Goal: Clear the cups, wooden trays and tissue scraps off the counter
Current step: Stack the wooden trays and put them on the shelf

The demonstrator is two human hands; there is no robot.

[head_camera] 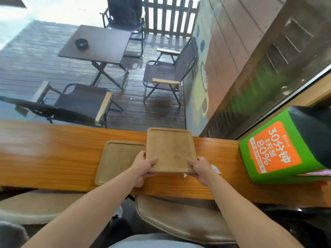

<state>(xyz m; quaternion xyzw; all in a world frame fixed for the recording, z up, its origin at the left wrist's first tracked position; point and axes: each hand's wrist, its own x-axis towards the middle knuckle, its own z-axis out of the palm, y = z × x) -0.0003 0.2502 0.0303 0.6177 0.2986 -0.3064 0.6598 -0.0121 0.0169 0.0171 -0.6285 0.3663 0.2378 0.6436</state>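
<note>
I'm pinching the raised tray [170, 149] at its near corners, left hand [143, 165] and right hand [200, 169] both clamping it; I'm keeping it level, aiming to stack onto the second tray [118, 160] near the counter [44, 154] front edge; tissue scraps [215, 170] waiting

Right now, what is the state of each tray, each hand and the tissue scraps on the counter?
Right tray: lifted, tilted, held by both hands at its near edge.
Left tray: flat on the counter, empty.
Left hand: gripping the right tray.
Right hand: gripping the right tray.
Tissue scraps: lying on the counter beside the right hand.
</note>
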